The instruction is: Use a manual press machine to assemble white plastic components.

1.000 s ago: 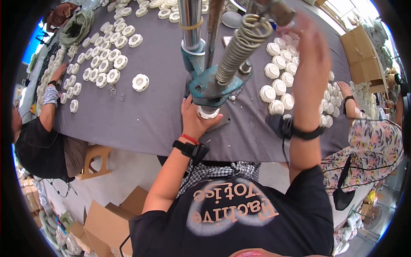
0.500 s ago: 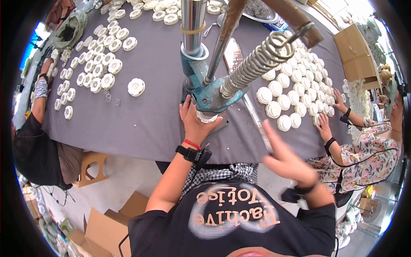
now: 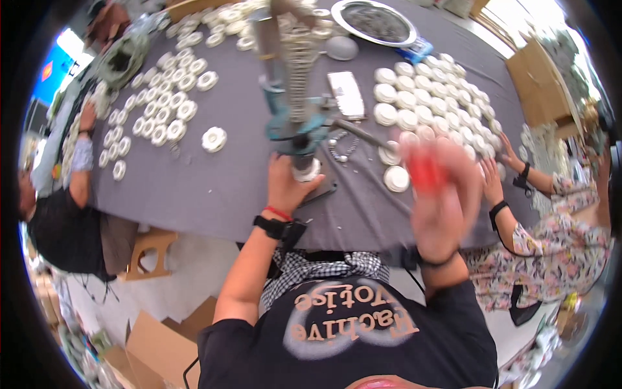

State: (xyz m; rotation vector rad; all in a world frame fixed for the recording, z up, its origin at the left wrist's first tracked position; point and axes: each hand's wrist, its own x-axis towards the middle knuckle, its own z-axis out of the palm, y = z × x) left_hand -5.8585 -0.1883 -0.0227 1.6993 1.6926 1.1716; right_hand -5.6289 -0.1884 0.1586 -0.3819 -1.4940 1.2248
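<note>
A hand press with a blue-green body (image 3: pixel 295 126) and a coil spring (image 3: pixel 299 71) stands mid-table. Under its ram sits a white round plastic part (image 3: pixel 307 170), partly hidden. My left hand (image 3: pixel 286 185) curls around that part, thumb toward its near side. From the press a metal lever (image 3: pixel 363 133) reaches out to the right. My right hand (image 3: pixel 450 194) is at the lever's end, closed about its red handle (image 3: pixel 424 170); motion blurs both. Loose white parts lie to the left, one notched white part (image 3: pixel 214 139) nearest the press.
Stacked white round parts (image 3: pixel 421 97) crowd the right of the table. A phone (image 3: pixel 346 95), a beaded bracelet (image 3: pixel 343 148) and a metal bowl (image 3: pixel 376 23) lie beyond the press. Co-workers sit left (image 3: pixel 61 220) and right (image 3: pixel 544 240). An open cardboard box (image 3: pixel 162 343) stands on the floor.
My right hand has moved up, from beside the lever to its red handle. The lever has swung up and the view has shifted. My left hand stays at the white part.
</note>
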